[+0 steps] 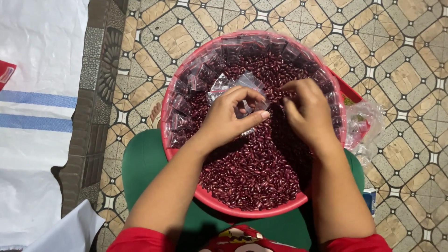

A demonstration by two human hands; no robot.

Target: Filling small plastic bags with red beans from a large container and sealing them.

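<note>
Two hands over one red basin (179, 154) of red beans (252, 172) | my left hand (228, 119) pinches a small clear bag (249, 84) | right hand (308, 112) fingers curl just beside it, grip unclear | filled bags (186, 98) along rim, too many to count

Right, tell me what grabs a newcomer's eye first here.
The red basin heaped with dark red beans fills the middle of the view, with small filled clear packets lined along its far and left rim. Over the beans, the left hand pinches a small clear bag while the right hand works beside it. Patterned tan floor tiles surround everything.
</note>
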